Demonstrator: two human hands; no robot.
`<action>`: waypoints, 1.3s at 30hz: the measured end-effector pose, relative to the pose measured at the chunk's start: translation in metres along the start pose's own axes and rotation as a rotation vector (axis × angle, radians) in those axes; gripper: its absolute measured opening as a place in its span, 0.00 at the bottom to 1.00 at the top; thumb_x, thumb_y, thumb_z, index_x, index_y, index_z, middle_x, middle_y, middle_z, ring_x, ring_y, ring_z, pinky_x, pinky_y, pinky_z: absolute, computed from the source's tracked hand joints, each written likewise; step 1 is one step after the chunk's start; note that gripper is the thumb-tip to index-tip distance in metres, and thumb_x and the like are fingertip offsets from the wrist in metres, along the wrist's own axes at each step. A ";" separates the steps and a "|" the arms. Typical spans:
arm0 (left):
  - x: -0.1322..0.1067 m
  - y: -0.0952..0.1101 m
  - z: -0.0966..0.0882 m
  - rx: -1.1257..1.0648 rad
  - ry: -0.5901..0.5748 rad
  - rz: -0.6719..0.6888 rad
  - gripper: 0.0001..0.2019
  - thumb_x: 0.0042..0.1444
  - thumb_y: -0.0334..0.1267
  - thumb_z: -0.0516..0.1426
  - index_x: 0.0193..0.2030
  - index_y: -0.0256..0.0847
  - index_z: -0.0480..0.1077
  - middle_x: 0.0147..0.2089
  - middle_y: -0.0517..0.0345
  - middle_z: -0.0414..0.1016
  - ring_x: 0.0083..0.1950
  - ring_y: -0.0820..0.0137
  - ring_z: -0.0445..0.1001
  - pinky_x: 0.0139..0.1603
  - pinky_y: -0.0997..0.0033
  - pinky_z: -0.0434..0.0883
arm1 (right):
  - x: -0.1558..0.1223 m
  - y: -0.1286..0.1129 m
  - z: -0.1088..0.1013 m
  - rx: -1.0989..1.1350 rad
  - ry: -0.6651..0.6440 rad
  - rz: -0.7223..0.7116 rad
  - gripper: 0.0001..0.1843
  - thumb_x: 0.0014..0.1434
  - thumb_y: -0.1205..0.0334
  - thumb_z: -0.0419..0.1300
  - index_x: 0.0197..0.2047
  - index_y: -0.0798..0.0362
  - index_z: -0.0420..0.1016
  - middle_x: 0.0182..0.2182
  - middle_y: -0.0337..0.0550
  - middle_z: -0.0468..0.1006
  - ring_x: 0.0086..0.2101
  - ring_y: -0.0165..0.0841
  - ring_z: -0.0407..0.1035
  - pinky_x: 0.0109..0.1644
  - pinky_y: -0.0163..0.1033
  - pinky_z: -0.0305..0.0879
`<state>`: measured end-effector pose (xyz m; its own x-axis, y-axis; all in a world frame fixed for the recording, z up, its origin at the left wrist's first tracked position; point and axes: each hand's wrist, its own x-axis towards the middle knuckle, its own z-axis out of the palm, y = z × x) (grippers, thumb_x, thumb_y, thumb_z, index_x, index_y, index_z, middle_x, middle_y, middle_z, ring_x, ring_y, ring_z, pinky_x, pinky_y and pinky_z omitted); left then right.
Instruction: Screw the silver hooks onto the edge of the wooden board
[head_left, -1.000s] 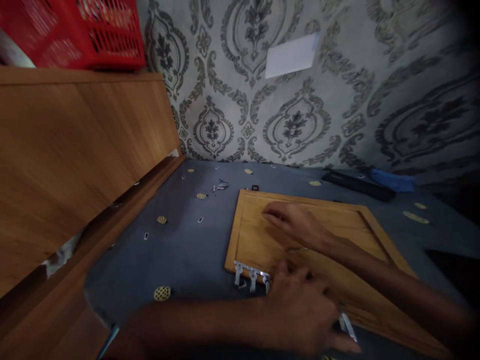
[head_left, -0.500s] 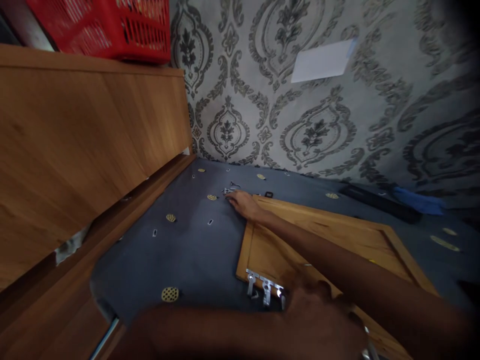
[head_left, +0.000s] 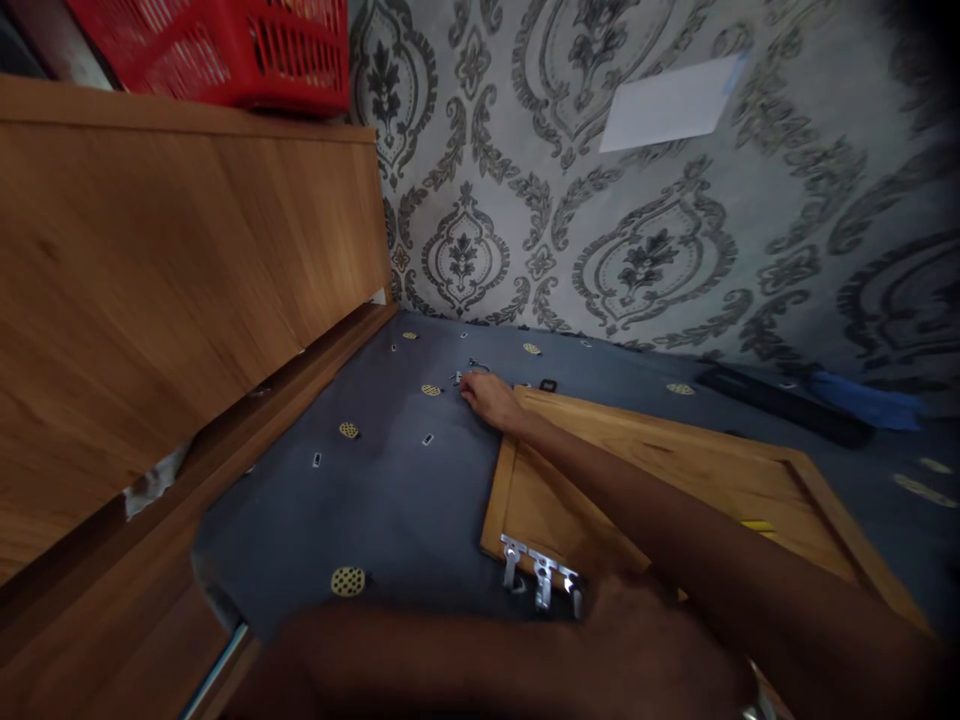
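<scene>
My right hand (head_left: 491, 402) reaches across a wooden panel (head_left: 600, 430) to the dark grey patterned cloth beyond its far left corner. Its fingers are bent and closed down at some small metal pieces (head_left: 457, 378); what they grip is hidden. My left hand (head_left: 652, 640), dark and blurred, is closed low at the panel's near edge. Beside it, a silver metal strip with clip-like arms (head_left: 541, 575) lies at the panel's near left corner. A shiny metal part (head_left: 759, 695) shows at the far side of my left hand, too little of it to name.
A wooden cabinet (head_left: 187, 290) with a red basket (head_left: 292, 60) on top stands at left. Against the patterned wall lie a long black object (head_left: 784, 405) and a blue cloth (head_left: 866, 400). A small black square piece (head_left: 549, 385) sits behind the panel. Something yellow (head_left: 757, 526) rests on it.
The fingers of my right hand have drawn in and bent more over the small metal pieces. My left hand stays by the strip. The whole view has shifted slightly.
</scene>
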<state>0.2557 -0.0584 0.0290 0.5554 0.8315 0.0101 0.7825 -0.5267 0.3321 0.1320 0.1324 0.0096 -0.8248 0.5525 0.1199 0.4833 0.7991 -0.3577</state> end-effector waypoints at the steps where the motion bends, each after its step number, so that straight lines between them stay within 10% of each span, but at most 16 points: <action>1: 0.000 0.000 0.000 0.010 -0.006 0.003 0.22 0.67 0.53 0.50 0.44 0.42 0.80 0.58 0.48 0.76 0.66 0.51 0.64 0.56 0.51 0.69 | -0.001 -0.001 -0.001 0.025 0.005 0.000 0.20 0.66 0.54 0.60 0.58 0.53 0.70 0.55 0.49 0.73 0.49 0.39 0.72 0.52 0.51 0.73; 9: -0.008 0.006 -0.011 0.056 0.020 -0.037 0.19 0.65 0.54 0.55 0.44 0.41 0.78 0.52 0.49 0.76 0.56 0.54 0.70 0.52 0.51 0.70 | -0.050 0.007 -0.037 0.387 0.036 0.037 0.20 0.66 0.54 0.60 0.57 0.54 0.70 0.53 0.49 0.74 0.48 0.39 0.73 0.50 0.50 0.74; 17: -0.009 0.010 -0.015 0.086 -0.002 -0.077 0.19 0.62 0.51 0.60 0.48 0.36 0.75 0.51 0.49 0.76 0.55 0.54 0.70 0.52 0.53 0.69 | -0.203 0.026 -0.105 0.656 0.222 0.077 0.05 0.59 0.68 0.65 0.35 0.55 0.71 0.23 0.31 0.72 0.22 0.22 0.70 0.27 0.28 0.67; 24: -0.011 0.012 -0.010 0.153 0.062 -0.052 0.19 0.62 0.51 0.60 0.48 0.36 0.74 0.48 0.52 0.75 0.54 0.57 0.71 0.52 0.55 0.68 | -0.316 0.018 -0.091 0.839 0.442 0.343 0.09 0.54 0.56 0.70 0.34 0.53 0.80 0.24 0.35 0.77 0.20 0.23 0.68 0.23 0.31 0.65; 39: -0.011 0.012 -0.006 0.148 0.141 -0.021 0.18 0.58 0.51 0.63 0.45 0.37 0.75 0.43 0.56 0.76 0.48 0.59 0.72 0.48 0.56 0.69 | -0.353 0.024 -0.068 1.105 0.364 0.495 0.09 0.51 0.57 0.73 0.35 0.50 0.83 0.24 0.36 0.79 0.21 0.24 0.71 0.24 0.29 0.70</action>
<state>0.2575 -0.0731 0.0391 0.5015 0.8538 0.1398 0.8323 -0.5202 0.1916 0.4544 -0.0275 0.0223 -0.4130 0.9085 -0.0634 0.0693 -0.0380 -0.9969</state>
